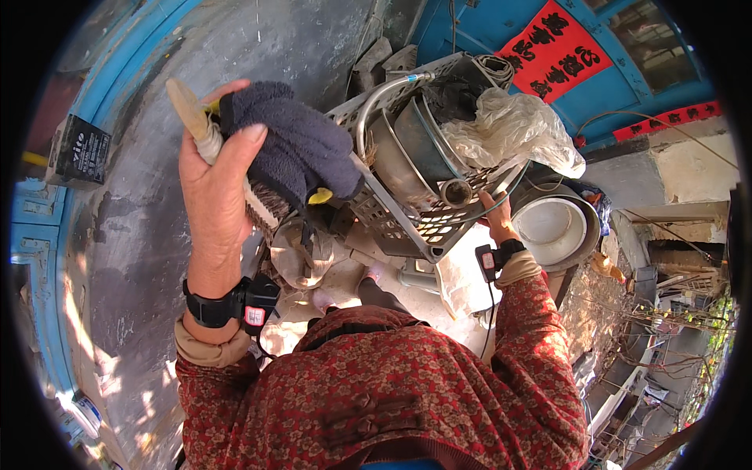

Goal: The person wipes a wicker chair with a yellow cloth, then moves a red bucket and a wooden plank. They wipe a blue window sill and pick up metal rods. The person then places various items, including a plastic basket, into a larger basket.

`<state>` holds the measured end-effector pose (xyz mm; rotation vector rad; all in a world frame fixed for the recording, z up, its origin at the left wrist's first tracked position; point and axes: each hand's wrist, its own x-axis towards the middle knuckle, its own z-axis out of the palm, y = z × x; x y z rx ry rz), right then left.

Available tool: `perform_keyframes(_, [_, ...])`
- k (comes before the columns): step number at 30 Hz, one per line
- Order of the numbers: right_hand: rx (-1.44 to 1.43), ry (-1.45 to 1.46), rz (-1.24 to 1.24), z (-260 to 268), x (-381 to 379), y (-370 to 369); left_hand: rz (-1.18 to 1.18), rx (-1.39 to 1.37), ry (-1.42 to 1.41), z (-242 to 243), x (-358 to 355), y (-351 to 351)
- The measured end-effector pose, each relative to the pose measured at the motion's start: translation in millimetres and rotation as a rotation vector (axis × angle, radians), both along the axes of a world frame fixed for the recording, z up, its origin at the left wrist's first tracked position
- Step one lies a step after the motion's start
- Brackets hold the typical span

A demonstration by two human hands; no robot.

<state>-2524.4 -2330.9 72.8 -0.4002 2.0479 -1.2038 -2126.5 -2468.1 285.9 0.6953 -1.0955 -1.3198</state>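
Note:
My left hand (214,170) is raised and grips a brush with a pale wooden handle (188,108); its dark bristles (267,214) stick out below the palm. The same hand holds a dark grey fuzzy cloth item (288,138) with yellow patches, possibly a glove. On the right, my right hand (498,214) has its fingers around the rim of a grey plastic crate (432,242), which appears tilted. Metal pots (399,170), a curved metal tube (376,103) and a crumpled clear plastic bag (523,126) fill the crate. What supports the crate is partly hidden.
A white round basin (552,229) sits inside a larger container, right of the crate. Blue doors (623,88) with red paper (555,50) bearing writing stand behind. A grey wall (147,235) rises at left, near a black battery (82,151). Dry branches (664,320) lie far right.

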Motion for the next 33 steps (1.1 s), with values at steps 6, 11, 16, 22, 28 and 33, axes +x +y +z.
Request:
perform_keyframes(6, [0.032,0.017,0.007,-5,2,0,-0.107,-0.111,0.193,50,-30,-20])
perform_keyframes(11, [-0.042,0.023,0.036,-6,2,-2,-0.187,0.01,0.231,21,-82,-25])
perform_keyframes(16, [-0.024,-0.073,0.033,4,3,4,-0.413,0.361,-0.266,-53,-107,-33])
perform_keyframes(22, [-0.137,-0.356,0.108,14,0,27,-0.19,0.363,-0.468,-132,-87,-16])
perform_keyframes(28, [-0.147,-0.505,0.227,26,-3,50,-0.215,0.519,-0.458,-175,-109,10])
perform_keyframes(33, [-0.131,0.036,0.07,59,-31,58,-0.151,0.528,-0.414,-188,-109,9])
